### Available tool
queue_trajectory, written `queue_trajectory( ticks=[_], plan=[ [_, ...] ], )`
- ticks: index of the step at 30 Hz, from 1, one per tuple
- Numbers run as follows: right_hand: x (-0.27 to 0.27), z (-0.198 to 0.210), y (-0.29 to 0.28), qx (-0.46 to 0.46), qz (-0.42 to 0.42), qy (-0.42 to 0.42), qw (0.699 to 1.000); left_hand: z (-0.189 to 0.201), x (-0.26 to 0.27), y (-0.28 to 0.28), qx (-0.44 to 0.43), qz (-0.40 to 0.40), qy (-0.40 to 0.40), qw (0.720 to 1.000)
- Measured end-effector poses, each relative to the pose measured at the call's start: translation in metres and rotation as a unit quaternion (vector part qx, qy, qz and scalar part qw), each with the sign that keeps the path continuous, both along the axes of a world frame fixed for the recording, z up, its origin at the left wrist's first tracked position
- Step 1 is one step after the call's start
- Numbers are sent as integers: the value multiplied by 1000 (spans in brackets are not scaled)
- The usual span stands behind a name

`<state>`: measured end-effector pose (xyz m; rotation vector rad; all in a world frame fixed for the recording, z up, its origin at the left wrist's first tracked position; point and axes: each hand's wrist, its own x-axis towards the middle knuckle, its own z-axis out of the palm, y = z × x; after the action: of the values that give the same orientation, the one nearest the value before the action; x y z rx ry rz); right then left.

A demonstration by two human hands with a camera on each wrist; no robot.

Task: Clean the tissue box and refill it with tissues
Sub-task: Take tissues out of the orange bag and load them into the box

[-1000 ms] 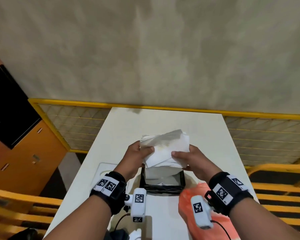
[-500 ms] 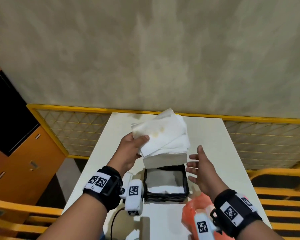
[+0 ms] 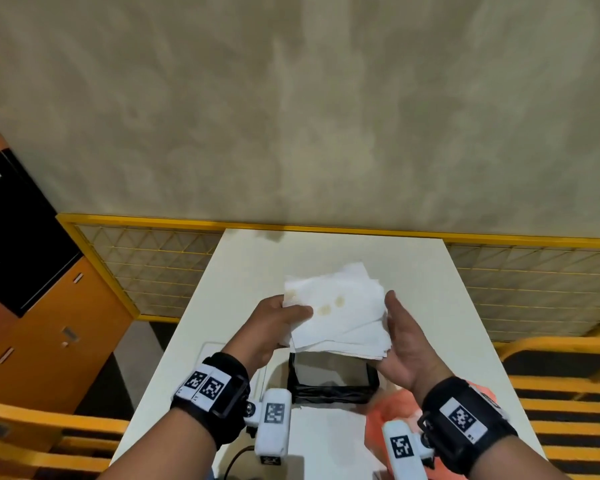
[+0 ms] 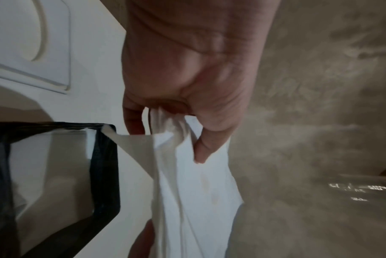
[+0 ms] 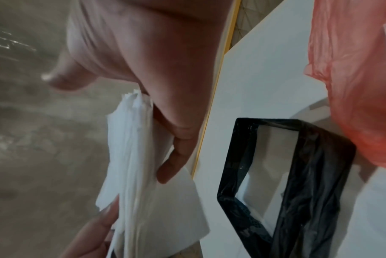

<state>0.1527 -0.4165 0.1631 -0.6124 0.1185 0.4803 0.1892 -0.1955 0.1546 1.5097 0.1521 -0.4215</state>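
- While you hold it above the table, item one is the stack of tissues (image 3: pixel 340 317): white, folded, with a few yellowish spots on the top sheet, raised over the far edge of the tissue box.
- Your left hand (image 3: pixel 274 327): grips the stack's left edge, thumb on top, fingers curled underneath; the left wrist view shows the sheets bunched in that pinch.
- Your right hand (image 3: pixel 400 344): palm turned toward the stack's right edge, fingers straight and together, lying along the underside and side of the sheets; thumb apart, pointing up.
- Tissue box (image 3: pixel 333 379): open-topped, wrapped in black film, standing on the table near you, directly below the stack. A little white paper shows inside it.
- White table (image 3: pixel 329 251): bears the box.
- Orange plastic bag (image 3: pixel 388 414): crumpled, just right of the box, touching its near right corner.
- White lid (image 4: pixel 33 43): flat on the table, left of the box.
- Yellow mesh fence (image 3: pixel 153 268): beyond the table's far and left edges.
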Motion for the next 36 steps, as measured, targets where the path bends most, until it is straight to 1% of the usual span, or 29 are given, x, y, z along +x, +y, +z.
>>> queue_trajectory(
  ticks=[3, 6, 7, 12, 15, 17, 19, 20, 22, 23, 24, 25, 26, 27, 28, 29, 30, 31, 32, 33, 34, 35, 36],
  plan=[
    [-1, -3, -2, -88, -13, -43, 995, -9, -4, 2, 5, 0, 63, 998],
    [1, -3, -3, -183, -12, -66, 981, -12, -11, 0, -28, -22, 85, 996],
    [1, -2, -3, -196, -14, -70, 978, -13, -14, -1, -52, -28, 97, 994],
    [0, 8, -7, -151, -4, -93, 984, -23, -23, 1, -190, -81, 144, 968],
    [1, 13, -10, -125, -3, -94, 988, -29, -25, 2, -244, -116, 178, 946],
    [1, 13, -12, -120, -14, -79, 990, -27, -27, 1, -257, -127, 199, 937],
    [2, 12, -14, -108, -33, -61, 992, -26, -29, -4, -227, -106, 226, 941],
    [3, 11, -15, -102, -44, -56, 992, -29, -30, -6, -188, -80, 229, 952],
    [6, 10, -17, -95, -67, -45, 992, -35, -35, -11, -107, -4, 208, 972],
    [7, 11, -18, -95, -77, -43, 992, -40, -39, -12, -83, 29, 189, 978],
    [8, 10, -21, -98, -90, -38, 990, -47, -43, -12, -53, 46, 157, 985],
    [9, 10, -23, -99, -104, -32, 989, -55, -48, -12, 9, 40, 106, 994],
    [9, 9, -26, -99, -118, -29, 988, -63, -50, -11, 108, 9, 42, 993],
    [8, 8, -29, -97, -132, -26, 986, -71, -53, -11, 220, -39, -30, 974],
    [8, 6, -32, -97, -144, -21, 985, -78, -56, -12, 318, -98, -96, 938],
    [7, 5, -36, -99, -153, -17, 983, -83, -58, -15, 400, -159, -148, 891],
    [5, 4, -38, -104, -159, -14, 982, -88, -59, -19, 460, -206, -188, 843],
    [4, 3, -40, -106, -161, -15, 981, -92, -60, -25, 502, -240, -218, 802],
    [3, 2, -42, -107, -163, -17, 981, -96, -59, -31, 532, -268, -239, 767],
    [2, 1, -43, -106, -165, -17, 980, -100, -58, -38, 553, -292, -252, 739],
    [0, 1, -44, -107, -169, -19, 980, -103, -58, -45, 569, -311, -266, 713],
    [-1, 1, -44, -107, -170, -22, 979, -105, -59, -52, 580, -321, -282, 694],
    [-3, 1, -44, -108, -169, -23, 979, -106, -60, -58, 590, -317, -293, 682]
  ],
)
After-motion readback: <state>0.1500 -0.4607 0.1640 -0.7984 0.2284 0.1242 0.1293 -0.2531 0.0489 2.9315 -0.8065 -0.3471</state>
